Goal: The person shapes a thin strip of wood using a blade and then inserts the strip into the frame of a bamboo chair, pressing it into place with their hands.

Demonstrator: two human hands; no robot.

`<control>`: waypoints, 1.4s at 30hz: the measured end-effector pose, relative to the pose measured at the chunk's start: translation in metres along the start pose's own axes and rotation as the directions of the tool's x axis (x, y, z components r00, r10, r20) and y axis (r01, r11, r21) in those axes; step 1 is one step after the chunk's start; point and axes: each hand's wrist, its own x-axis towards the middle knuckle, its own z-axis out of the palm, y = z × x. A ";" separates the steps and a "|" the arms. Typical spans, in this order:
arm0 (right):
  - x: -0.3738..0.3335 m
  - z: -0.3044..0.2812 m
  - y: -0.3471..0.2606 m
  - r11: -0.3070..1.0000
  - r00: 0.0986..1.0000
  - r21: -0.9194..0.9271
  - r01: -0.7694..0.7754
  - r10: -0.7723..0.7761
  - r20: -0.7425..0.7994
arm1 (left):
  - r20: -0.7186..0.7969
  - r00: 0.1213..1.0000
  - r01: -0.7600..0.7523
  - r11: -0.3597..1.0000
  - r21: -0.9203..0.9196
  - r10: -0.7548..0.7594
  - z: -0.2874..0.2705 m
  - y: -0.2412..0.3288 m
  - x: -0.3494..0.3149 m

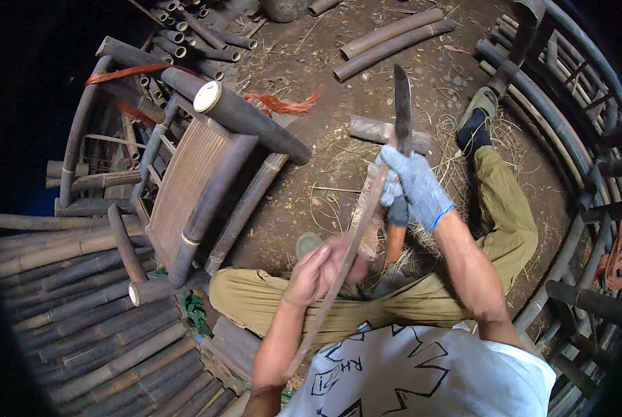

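A long, thin bamboo strip [345, 267] slants from my gloved right hand down past my left forearm. My right hand [415, 184], in a grey glove with a blue cuff, is closed around the middle of a long knife [402, 104] and the upper end of the strip. The dark blade points away from me; its wooden handle [395, 243] shows below the glove. My bare left hand [321, 271] is at the strip's middle, which crosses in front of its fingers. Motion blurs these fingers, so their grip is unclear.
A short bamboo piece [373, 132] lies beyond the knife. To the left stands a bamboo chair [199, 187] beside a row of dark poles [102, 313]. Another bamboo frame [561, 132] curves along the right. Two cut poles [394, 42] and loose shavings [332, 149] lie on the dirt floor.
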 end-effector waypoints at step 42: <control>-0.035 -0.015 -0.026 0.058 0.845 -0.966 0.253 -0.500 0.191 | -0.353 0.922 -0.039 0.946 0.320 0.158 0.038 0.012 -0.051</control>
